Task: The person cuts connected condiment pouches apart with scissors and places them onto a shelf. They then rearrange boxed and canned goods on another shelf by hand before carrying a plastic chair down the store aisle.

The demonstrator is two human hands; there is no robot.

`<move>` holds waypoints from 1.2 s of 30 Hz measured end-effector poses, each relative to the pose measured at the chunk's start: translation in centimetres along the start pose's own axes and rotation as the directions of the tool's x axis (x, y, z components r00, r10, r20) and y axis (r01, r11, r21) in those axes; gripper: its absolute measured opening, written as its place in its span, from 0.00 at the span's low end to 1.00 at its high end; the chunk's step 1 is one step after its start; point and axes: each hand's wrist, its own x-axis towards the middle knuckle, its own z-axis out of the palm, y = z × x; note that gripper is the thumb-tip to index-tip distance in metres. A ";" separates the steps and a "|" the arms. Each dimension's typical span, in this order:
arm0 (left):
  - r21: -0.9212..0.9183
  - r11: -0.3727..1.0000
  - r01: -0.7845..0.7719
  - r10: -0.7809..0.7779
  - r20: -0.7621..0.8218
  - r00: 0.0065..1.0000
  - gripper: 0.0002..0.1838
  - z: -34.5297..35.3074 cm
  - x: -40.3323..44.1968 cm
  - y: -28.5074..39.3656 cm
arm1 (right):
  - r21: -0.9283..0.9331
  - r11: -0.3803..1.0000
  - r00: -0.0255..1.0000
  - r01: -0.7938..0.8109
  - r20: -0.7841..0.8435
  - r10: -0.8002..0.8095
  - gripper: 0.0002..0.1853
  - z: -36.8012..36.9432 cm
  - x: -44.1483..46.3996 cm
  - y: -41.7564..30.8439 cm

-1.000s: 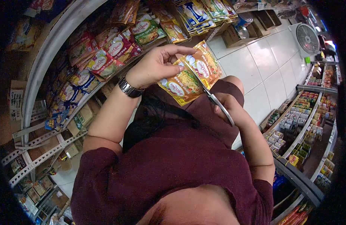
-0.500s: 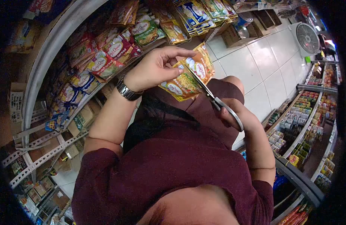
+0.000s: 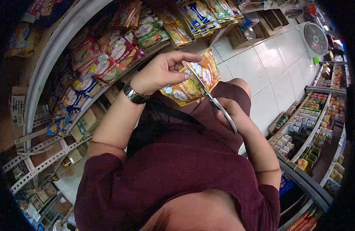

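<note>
My left hand point(image 3: 164, 73) is closed on a joined pair of spread sachets, pinching them near the top between thumb and fingers. One is a yellow sachet point(image 3: 181, 93), the other an orange sachet point(image 3: 213, 65). Along the line between the two lie the blades of a pair of scissors point(image 3: 213, 101), pointing up and to the left toward my left thumb. Wrapped round the scissors' handles is my right hand point(image 3: 232, 112); its fingers are partly hidden. Whether the sachets are still connected along the blades is hard to tell.
A shelf rack point(image 3: 58, 50) full of sachets curves along the left. Cardboard boxes point(image 3: 245, 38) stand on the tiled floor point(image 3: 268, 61) ahead, with a fan point(image 3: 316, 39) further back. Shelves of small cans point(image 3: 304, 121) line the right.
My right hand has moved left and slightly up with the scissors, whose blades sit further along between the sachets. My left hand has shifted only slightly.
</note>
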 end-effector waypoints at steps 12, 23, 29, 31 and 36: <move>-0.117 0.992 0.037 -0.034 0.030 0.999 0.28 -0.1 0.3 -0.7 | -0.078 0.996 0.999 -0.032 -0.010 0.031 0.30 -0.2 -0.3 0.5; -0.191 0.982 0.002 0.009 0.056 0.998 0.26 1.0 0.4 -0.6 | 0.047 0.999 1.000 -0.013 -0.001 0.013 0.31 0.1 0.0 0.6; -0.183 0.981 0.066 -0.059 0.047 0.997 0.28 -0.4 0.1 -1.8 | 0.079 0.984 0.979 0.158 -0.143 -0.145 0.28 -0.9 0.0 2.3; -0.180 0.982 0.061 -0.051 0.059 0.997 0.27 -0.6 0.0 -2.0 | 0.075 0.958 0.908 0.276 -0.346 -0.235 0.30 -1.7 0.3 2.1; -0.141 0.990 0.021 0.003 0.170 0.985 0.26 0.0 0.9 -2.9 | 0.228 0.922 0.857 0.313 -0.487 -0.170 0.20 -2.1 3.2 2.6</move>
